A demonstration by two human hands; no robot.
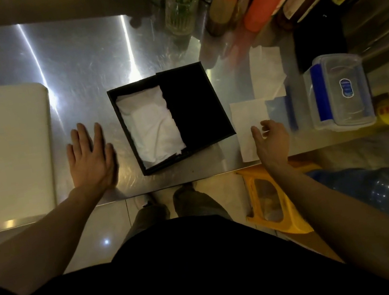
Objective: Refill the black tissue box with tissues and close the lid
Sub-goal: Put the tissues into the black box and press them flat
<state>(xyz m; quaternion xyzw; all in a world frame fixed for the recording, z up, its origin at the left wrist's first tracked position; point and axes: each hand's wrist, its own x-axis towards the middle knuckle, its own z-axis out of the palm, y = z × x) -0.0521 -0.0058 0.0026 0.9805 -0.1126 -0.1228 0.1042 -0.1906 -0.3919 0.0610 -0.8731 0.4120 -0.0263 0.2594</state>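
Note:
The black tissue box [118, 113] stands mid-counter with white tissues [151, 125] lying inside its left half. Its black lid [195, 104] covers the right half, slid partly over the opening. My left hand [90, 157] lies flat and open on the steel counter, left of the box and apart from it. My right hand [271, 141] hovers with curled, parted fingers over the near edge of a loose white tissue [247, 120] to the right of the box. Another white tissue [266, 72] lies further back on the right.
A white cutting board [6, 148] fills the left of the steel counter [81, 63]. A clear plastic container with blue clips [340, 91] sits at the right. Sauce bottles [225, 0] and a glass [181, 4] stand at the back. A yellow stool [273, 198] is below the counter edge.

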